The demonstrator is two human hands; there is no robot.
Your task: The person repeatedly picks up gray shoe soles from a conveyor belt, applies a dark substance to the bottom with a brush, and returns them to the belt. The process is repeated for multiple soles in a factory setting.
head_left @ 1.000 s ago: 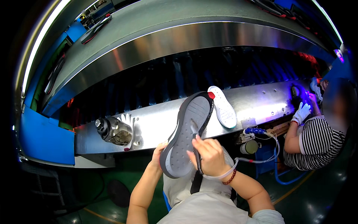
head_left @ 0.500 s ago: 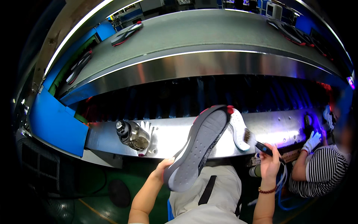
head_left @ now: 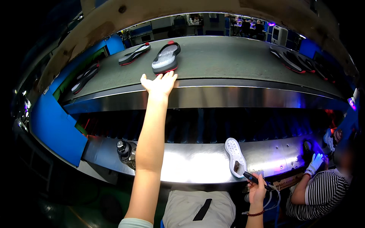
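My left hand (head_left: pixel 161 84) reaches far forward over the conveyor's front edge, palm up, fingers spread and holding nothing. Just beyond its fingertips lies a grey and black shoe sole (head_left: pixel 166 59) with red edging, its pale inner face upward; whether the fingers still touch it I cannot tell. My right hand (head_left: pixel 257 190) is closed round the black handle of a brush (head_left: pixel 251 177). The brush's dark bristles are at the near end of a white sole-shaped piece (head_left: pixel 235 152) with small holes, lying on the metal ledge.
The green conveyor belt (head_left: pixel 220 60) carries other soles at left (head_left: pixel 133 54) and right (head_left: pixel 292 62). A dark bottle (head_left: pixel 123 148) stands on the metal ledge (head_left: pixel 194 159), left of my forearm. At right sits a co-worker in a striped top (head_left: pixel 323 193), one gloved hand (head_left: pixel 315 164) over the ledge.
The grey sole, earlier held in my left hand above the ledge, now lies on the belt, and that hand has opened. My right hand has brought the brush to the white piece. The view has tilted up.
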